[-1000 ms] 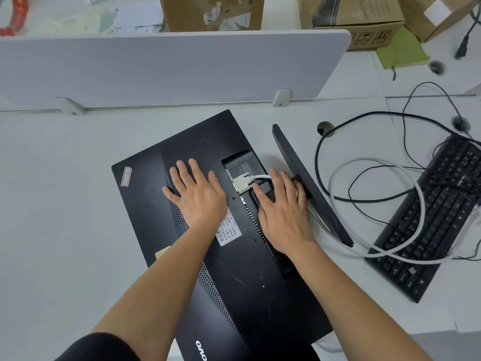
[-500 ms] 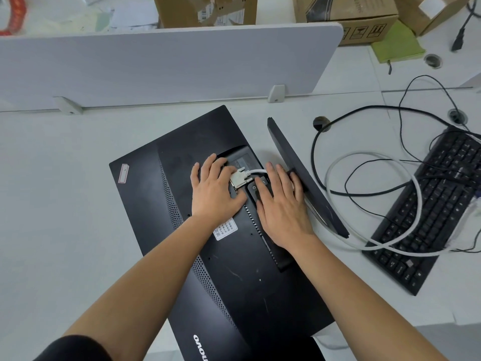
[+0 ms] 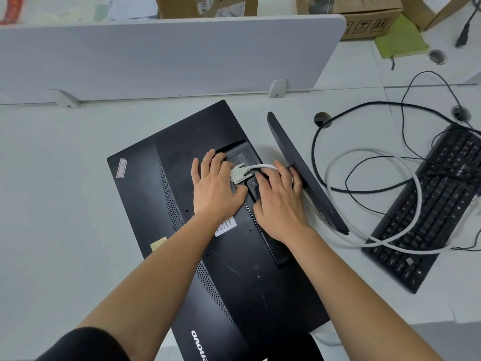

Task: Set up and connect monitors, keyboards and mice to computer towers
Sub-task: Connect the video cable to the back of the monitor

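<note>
Head view, looking down: monitor (image 3: 197, 230) lies face down on the desk (image 3: 59, 204), back panel up, likely so the port recess is reachable and the screen is guarded. Its stand base (image 3: 307, 173) juts out tilted just right of the recess, attached at the neck as far as can be judged.

Left hand (image 3: 216, 186) rests flat on the back panel beside the recess, fingers (image 3: 208, 160) spread, thumb touching the grey connector (image 3: 240, 173); it looks to be steadying or seating the plug. Right hand (image 3: 279, 201) lies over the stand neck, fingers together and laid over the white cable (image 3: 263, 166) where it leaves the connector; no firm clamp on anything visible. Whether the connector is fully seated cannot be told.

White cable loops right of the monitor, over the black keyboard (image 3: 429, 212), tangled with a thin black cable (image 3: 364, 105). One cable grommet (image 3: 322, 118) sits beyond the stand base.

Desk surface pale, matt, plain. Grey divider panel (image 3: 169, 53) stands behind the monitor; cardboard boxes (image 3: 364, 19) and a green notebook (image 3: 400, 39) lie past it on the neighbouring desk. No tower in sight.
</note>
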`<state>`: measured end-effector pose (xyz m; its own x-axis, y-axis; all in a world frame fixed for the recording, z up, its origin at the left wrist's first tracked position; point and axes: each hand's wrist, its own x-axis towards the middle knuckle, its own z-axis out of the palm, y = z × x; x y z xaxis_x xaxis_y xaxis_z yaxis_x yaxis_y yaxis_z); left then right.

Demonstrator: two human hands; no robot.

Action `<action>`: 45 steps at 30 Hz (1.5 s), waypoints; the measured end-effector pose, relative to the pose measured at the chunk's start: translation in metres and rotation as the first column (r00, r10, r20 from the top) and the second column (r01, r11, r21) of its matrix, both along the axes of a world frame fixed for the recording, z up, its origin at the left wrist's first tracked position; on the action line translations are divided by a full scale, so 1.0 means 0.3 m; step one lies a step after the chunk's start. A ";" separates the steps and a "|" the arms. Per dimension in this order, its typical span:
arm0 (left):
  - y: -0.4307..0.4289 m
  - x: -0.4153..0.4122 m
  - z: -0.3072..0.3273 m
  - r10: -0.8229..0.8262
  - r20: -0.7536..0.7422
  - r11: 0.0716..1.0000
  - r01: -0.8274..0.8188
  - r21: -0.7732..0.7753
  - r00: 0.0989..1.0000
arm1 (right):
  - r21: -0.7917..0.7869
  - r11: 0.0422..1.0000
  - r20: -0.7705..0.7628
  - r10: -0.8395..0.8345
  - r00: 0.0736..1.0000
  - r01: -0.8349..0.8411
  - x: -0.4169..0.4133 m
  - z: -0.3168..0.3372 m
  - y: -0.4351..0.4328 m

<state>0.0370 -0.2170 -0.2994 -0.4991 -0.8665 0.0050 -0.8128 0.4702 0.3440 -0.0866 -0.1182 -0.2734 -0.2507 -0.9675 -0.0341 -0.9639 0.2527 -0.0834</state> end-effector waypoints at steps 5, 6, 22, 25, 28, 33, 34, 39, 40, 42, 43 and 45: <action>-0.002 -0.002 -0.002 0.005 -0.014 1.000 -0.005 0.000 1.000 | 0.028 0.997 0.083 -0.071 0.994 0.069 0.028 0.010 -0.035; -0.002 -0.002 -0.003 0.006 -0.017 1.000 -0.006 0.003 1.000 | 0.029 0.996 0.091 -0.085 0.992 0.082 0.033 0.010 -0.041; -0.007 0.005 -0.008 -0.014 -0.011 1.000 0.015 0.005 1.000 | 0.021 0.999 -0.047 0.050 0.998 -0.050 -0.005 -0.015 -0.002; -0.007 0.005 -0.008 -0.010 -0.012 1.000 0.010 0.005 1.000 | 0.020 0.997 -0.091 0.071 0.993 -0.070 -0.004 -0.020 0.001; -0.006 0.005 -0.006 -0.010 -0.015 1.000 0.010 0.005 1.000 | 0.020 0.994 -0.121 0.108 0.987 -0.107 -0.022 -0.019 0.019; -0.011 0.002 -0.005 -0.009 -0.015 1.000 0.009 0.001 1.000 | 0.019 0.996 -0.111 0.086 0.990 -0.084 -0.013 -0.023 -0.001; -0.011 0.003 -0.006 -0.008 -0.015 1.000 0.008 0.003 1.000 | 0.018 0.997 -0.107 0.078 0.991 -0.077 -0.007 -0.024 -0.006; -0.009 0.002 -0.007 -0.011 -0.016 1.000 0.011 -0.002 1.000 | 0.014 0.993 -0.120 0.116 0.986 -0.115 -0.026 -0.016 0.023; -0.008 0.002 -0.007 -0.013 -0.018 1.000 0.013 -0.002 1.000 | 0.015 0.992 -0.121 0.123 0.985 -0.122 -0.028 -0.015 0.026; -0.011 0.001 -0.006 -0.012 -0.021 1.000 0.012 -0.003 1.000 | 0.018 0.994 -0.116 0.105 0.988 -0.104 -0.020 -0.014 0.011; -0.012 0.002 -0.005 -0.011 -0.019 1.000 0.011 -0.002 1.000 | 0.019 0.996 -0.110 0.088 0.990 -0.087 -0.013 -0.015 0.002; -0.012 0.003 -0.007 -0.011 -0.015 1.000 0.011 -0.005 1.000 | 0.021 0.997 -0.098 0.073 0.992 -0.072 -0.005 -0.017 -0.005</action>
<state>0.0378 -0.2205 -0.3014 -0.5082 -0.8611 0.0170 -0.8024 0.4805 0.3540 -0.0883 -0.1197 -0.2784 -0.1828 -0.9827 -0.0299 -0.9831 0.1824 0.0167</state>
